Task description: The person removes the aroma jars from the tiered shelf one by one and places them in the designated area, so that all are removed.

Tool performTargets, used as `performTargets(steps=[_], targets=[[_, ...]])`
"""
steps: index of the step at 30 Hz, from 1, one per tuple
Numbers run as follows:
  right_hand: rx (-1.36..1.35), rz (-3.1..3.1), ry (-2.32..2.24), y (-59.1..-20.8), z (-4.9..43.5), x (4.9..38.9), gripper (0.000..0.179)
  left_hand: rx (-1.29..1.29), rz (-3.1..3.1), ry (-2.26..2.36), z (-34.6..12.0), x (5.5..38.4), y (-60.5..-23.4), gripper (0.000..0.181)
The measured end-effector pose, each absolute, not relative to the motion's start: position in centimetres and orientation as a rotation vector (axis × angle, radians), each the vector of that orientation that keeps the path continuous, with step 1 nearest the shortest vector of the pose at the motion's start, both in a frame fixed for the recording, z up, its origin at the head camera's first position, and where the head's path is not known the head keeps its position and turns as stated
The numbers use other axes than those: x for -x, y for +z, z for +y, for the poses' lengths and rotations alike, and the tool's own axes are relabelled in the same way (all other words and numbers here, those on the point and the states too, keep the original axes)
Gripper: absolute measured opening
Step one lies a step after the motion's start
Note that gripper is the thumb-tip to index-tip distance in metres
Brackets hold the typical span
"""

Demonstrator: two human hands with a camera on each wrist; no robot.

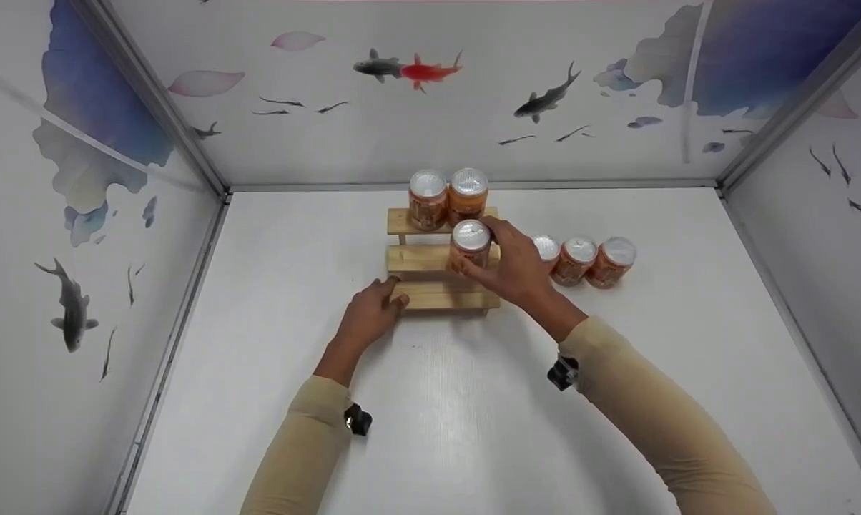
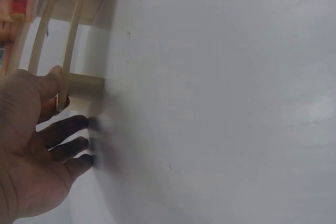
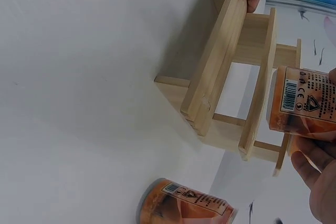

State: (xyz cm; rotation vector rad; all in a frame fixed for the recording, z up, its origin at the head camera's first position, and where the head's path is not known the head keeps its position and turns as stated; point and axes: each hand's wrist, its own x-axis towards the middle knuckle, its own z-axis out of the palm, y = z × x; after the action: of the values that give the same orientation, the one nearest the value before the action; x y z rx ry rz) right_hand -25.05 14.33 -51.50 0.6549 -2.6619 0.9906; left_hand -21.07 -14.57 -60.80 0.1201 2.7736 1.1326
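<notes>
A small three-tier wooden step rack [image 1: 438,295] stands on the white table. At its lower left end my left hand [image 1: 370,311] pinches the front step; in the left wrist view the thumb lies above the slat and a finger below it. My right hand [image 1: 522,268] grips an orange drink can [image 1: 469,249] by its sides, upright over the right part of the middle step. The right wrist view has this can [image 3: 300,100] near the step's slat; whether its base touches is unclear. Two similar cans, a left one [image 1: 428,204] and a right one [image 1: 468,197], stand on the top step.
Right of the rack, three more orange cans stand in a row: one partly behind my right hand [image 1: 546,247], a middle one [image 1: 575,265] and an outer one [image 1: 609,266]. White panels with painted fish [image 1: 545,100] enclose the table [image 1: 430,429] at the back and sides.
</notes>
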Motion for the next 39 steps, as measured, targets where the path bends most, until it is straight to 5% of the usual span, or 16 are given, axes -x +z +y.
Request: performTargets(steps=[9,25,39], targets=[[-0.645,-2.648,1.004,-51.8,15.9,24.5,0.074,-0.177,2.807,1.137,-15.4,22.8,-64.6,0.067],[-0.568,-2.694,0.924,-51.9,17.6,23.9,0.074,-0.167,2.799,1.117,-15.7,23.1,-65.2,0.070],[-0.520,-2.662,0.934,-52.4,18.8,23.4,0.077,-0.075,2.766,1.110,-14.3,20.6,-60.0,0.061]])
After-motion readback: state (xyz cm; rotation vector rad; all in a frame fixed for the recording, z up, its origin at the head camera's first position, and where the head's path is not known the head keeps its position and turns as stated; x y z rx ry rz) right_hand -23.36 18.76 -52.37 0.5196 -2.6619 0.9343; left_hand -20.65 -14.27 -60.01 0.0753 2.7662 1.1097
